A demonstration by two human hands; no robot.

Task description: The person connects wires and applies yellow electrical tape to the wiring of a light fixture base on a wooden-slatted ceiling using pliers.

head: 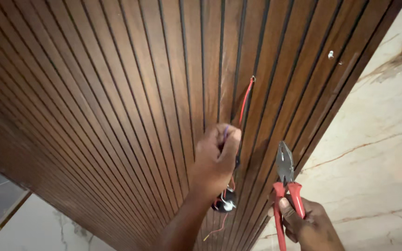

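My left hand is raised against a dark slatted wooden panel, with its fingers pinched on thin wires. A red wire runs from a small hole in the panel down into those fingers. Below the left hand hangs a small black round fitting with red and white wires. My right hand grips red-handled pliers by the handles. The steel jaws point upward, closed, just right of the left hand and apart from the wires.
A pale marble wall with brown veins lies right of the panel. A small screw or fixing sits in the panel at the upper right. More pale marble shows at the lower left.
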